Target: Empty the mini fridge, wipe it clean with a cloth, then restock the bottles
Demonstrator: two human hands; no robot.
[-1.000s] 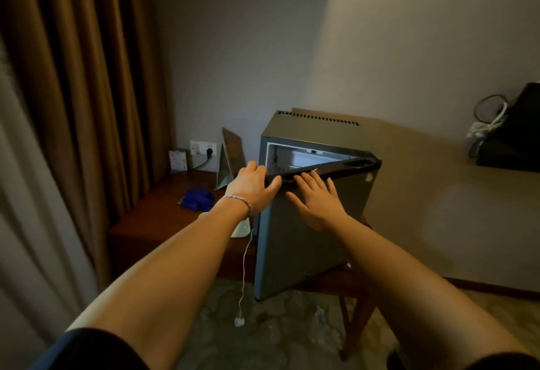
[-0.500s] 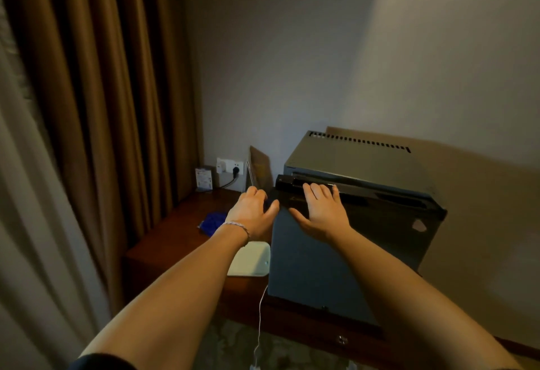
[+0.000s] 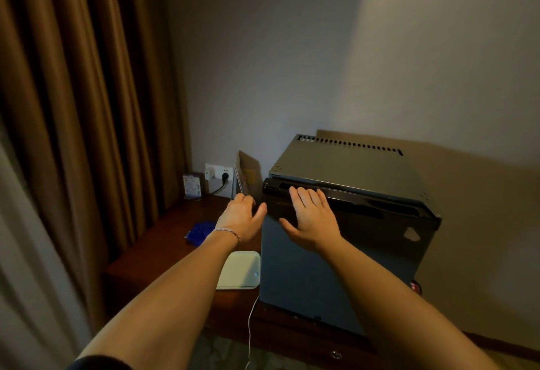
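Matt metal mini fridge (image 3: 344,165), glossy dark door trim (image 3: 365,203), polished wood table (image 3: 163,250)

Both hands press the mini fridge (image 3: 344,171) door: right hand (image 3: 312,220) flat on the front (fingers straight), left hand (image 3: 241,220) at its left edge.

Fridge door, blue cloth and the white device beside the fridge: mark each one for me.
fridge door (image 3: 304,270), head view, on its flat grey front panel.
blue cloth (image 3: 200,231), head view, on the middle of the crumpled fabric.
white device (image 3: 241,270), head view, on its flat top face.
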